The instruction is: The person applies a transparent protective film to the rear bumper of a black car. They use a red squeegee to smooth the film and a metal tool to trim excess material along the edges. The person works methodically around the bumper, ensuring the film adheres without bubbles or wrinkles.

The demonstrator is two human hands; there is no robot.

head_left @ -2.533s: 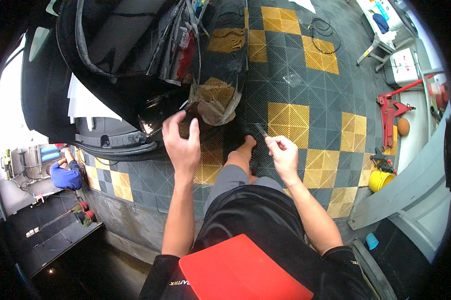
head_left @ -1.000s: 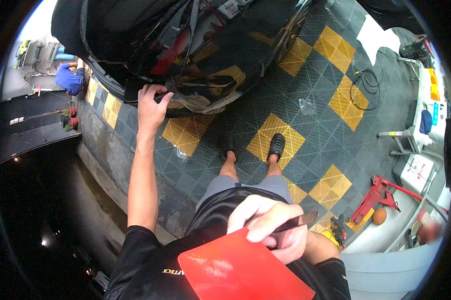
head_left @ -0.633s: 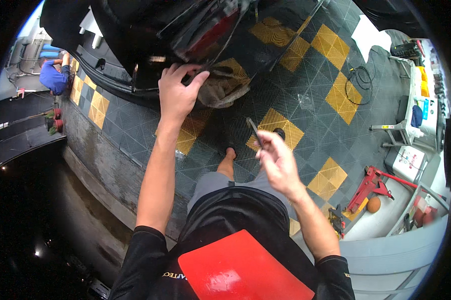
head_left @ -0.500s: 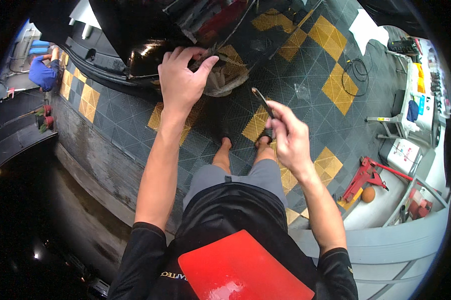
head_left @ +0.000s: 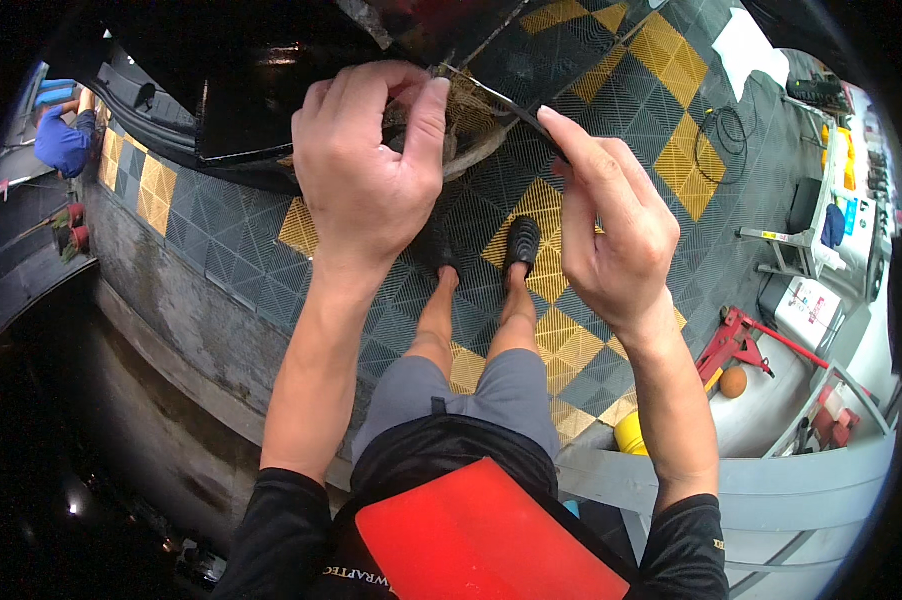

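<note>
My left hand [head_left: 371, 160] is closed in front of a dark, glossy car body part [head_left: 251, 110], its thumb and fingers drawn together near the panel's lower edge. What sits between those fingertips is too small and covered to make out. My right hand [head_left: 616, 220] grips a slim tool [head_left: 516, 107] with a black handle and a thin metal tip. That tip reaches left to the thumb tip of my left hand; whether it touches anything there is unclear. Behind the left hand, a brownish, pale-rimmed part [head_left: 481, 150] is partly hidden.
A red sheet [head_left: 491, 530] lies against my chest. On the right are a red floor jack [head_left: 736, 340], an orange ball [head_left: 732, 382], a grey stand [head_left: 786, 240] and a black cable [head_left: 721, 145]. Another person in blue [head_left: 63, 140] is at far left. Yellow-and-grey tiles [head_left: 561, 350] cover the floor.
My right hand has moved up, bringing the tool's tip to my left fingertips. Both hands look larger in view, and the left fingers have drawn closer together.
</note>
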